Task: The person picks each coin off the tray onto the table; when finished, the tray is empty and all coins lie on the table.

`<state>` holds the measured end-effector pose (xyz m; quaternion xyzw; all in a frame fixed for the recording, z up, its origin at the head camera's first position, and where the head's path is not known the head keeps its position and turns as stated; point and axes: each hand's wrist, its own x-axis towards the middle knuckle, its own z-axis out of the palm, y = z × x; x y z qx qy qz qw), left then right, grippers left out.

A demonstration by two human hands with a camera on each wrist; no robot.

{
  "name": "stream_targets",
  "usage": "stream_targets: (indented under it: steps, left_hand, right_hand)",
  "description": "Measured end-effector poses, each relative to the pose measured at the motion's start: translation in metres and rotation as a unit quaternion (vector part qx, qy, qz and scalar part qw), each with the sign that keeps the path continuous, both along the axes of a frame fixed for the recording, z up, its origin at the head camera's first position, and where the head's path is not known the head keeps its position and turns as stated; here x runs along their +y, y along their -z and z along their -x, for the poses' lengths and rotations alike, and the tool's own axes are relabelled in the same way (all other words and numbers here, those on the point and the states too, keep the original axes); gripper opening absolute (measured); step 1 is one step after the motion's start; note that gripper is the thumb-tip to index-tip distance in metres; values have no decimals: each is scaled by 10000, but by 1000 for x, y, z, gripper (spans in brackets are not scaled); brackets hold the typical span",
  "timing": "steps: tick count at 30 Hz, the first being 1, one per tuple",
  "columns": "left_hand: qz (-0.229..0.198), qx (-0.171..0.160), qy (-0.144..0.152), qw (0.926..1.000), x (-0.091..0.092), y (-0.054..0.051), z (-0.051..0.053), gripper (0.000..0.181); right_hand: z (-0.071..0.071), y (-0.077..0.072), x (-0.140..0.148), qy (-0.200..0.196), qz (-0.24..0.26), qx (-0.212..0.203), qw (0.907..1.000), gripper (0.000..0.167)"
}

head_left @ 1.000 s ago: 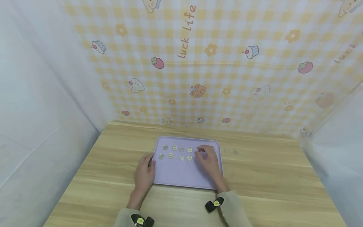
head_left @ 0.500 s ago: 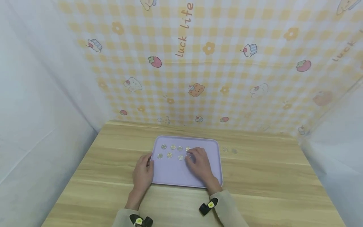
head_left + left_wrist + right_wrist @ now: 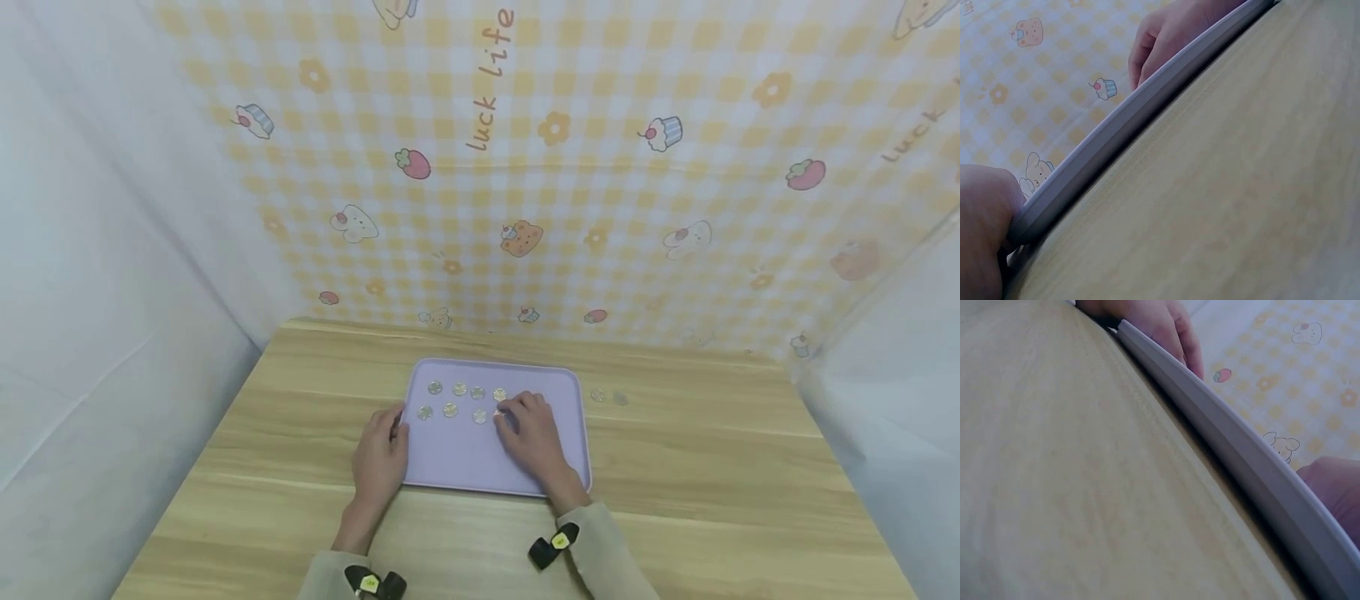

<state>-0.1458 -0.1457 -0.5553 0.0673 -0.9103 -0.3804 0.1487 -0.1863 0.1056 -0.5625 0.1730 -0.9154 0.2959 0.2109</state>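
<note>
Wooden worktop carries a tray, eight coins laid in two rows, left hand gripping its edge, right hand curled over the rows, hold unclear, two loose coins left outside.

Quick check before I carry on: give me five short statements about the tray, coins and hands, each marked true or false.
1. The left hand touches the tray at its left edge. True.
2. The tray is green. False: it is purple.
3. Two coins lie on the table, right of the tray. True.
4. The tray coins are stacked in one pile. False: they lie in two rows.
5. The right hand is over the tray. True.
</note>
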Motion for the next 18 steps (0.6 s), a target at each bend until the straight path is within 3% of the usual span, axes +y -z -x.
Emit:
stream_targets:
  steps: [12,18]
  left_hand:
    - [-18,-77,93,9999,0,2,-1,36]
    - [-29,-62,89,9999,0,1,0,35]
  right_hand:
    - [-2,0,1,162,-92,-106,9998,18]
    - [1,-1,1,182,52,-772,9968,19]
